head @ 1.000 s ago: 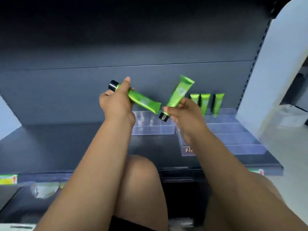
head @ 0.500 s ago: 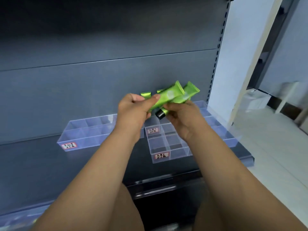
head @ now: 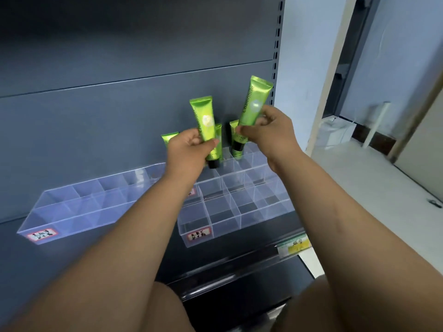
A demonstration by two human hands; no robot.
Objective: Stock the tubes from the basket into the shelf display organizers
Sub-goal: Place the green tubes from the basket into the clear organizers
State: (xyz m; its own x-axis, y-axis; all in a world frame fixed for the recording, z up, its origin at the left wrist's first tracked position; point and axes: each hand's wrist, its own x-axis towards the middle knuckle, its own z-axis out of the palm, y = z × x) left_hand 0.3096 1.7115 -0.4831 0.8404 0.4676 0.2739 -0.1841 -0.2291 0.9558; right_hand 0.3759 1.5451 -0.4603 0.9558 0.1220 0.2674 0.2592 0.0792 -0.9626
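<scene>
My left hand [head: 185, 152] grips a green tube [head: 203, 118] with a black cap, held upright with the cap down. My right hand [head: 271, 130] pinches a second green tube [head: 255, 101], also cap down and tilted slightly right. Both tubes hang above the back row of a clear divided organizer [head: 237, 212] on the dark shelf. Three green tubes [head: 169, 138] stand in that back row, partly hidden behind my hands. A second clear organizer [head: 79, 207] sits to the left. The basket is out of view.
The dark shelf back panel [head: 119, 116] rises behind the organizers. A yellow price label [head: 296, 246] sits on the shelf's front rail. To the right are a pale wall, a white box [head: 336, 133] on the floor and a doorway. My knees show at the bottom.
Both tubes were crossed together between my hands; now they are apart and upright, one in each hand. The view has shifted closer to the organizers.
</scene>
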